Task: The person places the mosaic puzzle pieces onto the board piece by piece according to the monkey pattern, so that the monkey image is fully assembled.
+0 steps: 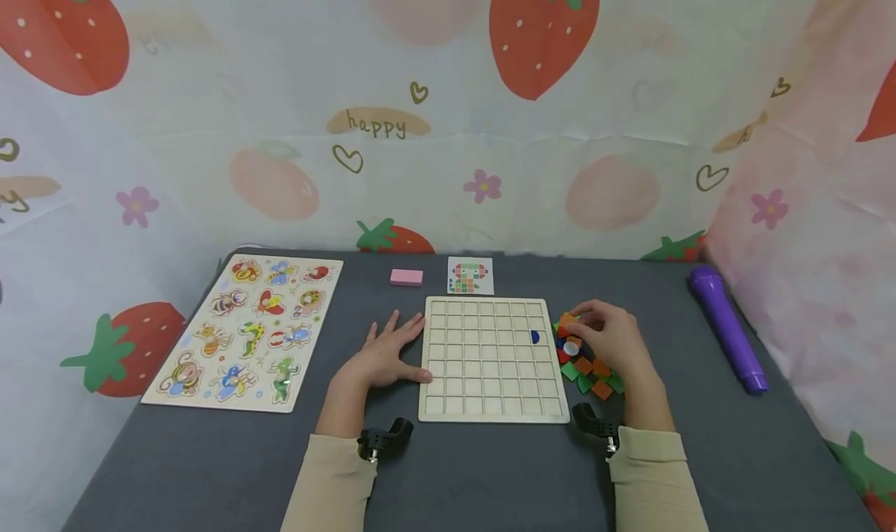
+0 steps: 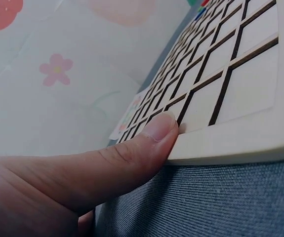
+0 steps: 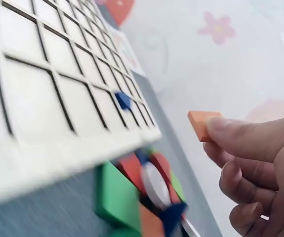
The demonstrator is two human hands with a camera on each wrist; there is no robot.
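Insect-picture board flat at left; pink block near back; purple cylinder far right; strawberry-print backdrop.

Wide lane of grey cloth here, between my right hand and the purple tube; inward, heaped tiles block me low beside the gridded board, my left hand crowding its left edge.
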